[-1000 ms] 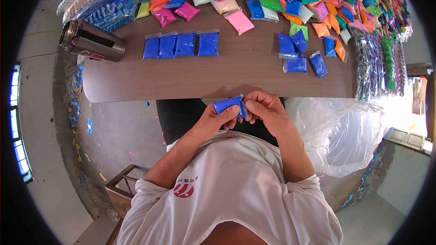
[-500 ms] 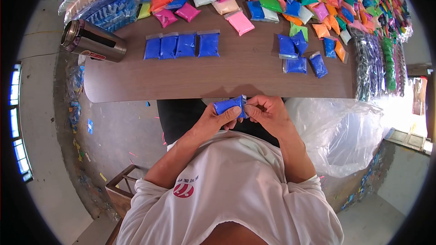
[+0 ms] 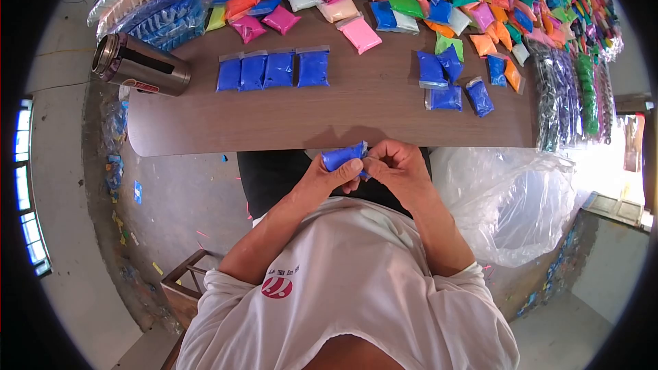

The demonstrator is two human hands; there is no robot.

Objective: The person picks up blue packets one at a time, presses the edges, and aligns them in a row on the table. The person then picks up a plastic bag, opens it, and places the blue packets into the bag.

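- The blue packet (image 3: 340, 158) is held above the lap (image 3: 269, 179), at the near edge of the tabletop (image 3: 260, 127).
- Its long axis runs roughly left to right, with the right end angled slightly toward the tabletop.
- The left hand (image 3: 329, 177) has its grip closed around the packet's filled portion, thumb on top.
- The right hand (image 3: 399, 170) is nearer the packet's right end; its grip is pinched there between thumb and fingers.
- The row of four blue packets (image 3: 279, 69) lies beyond, to the left.
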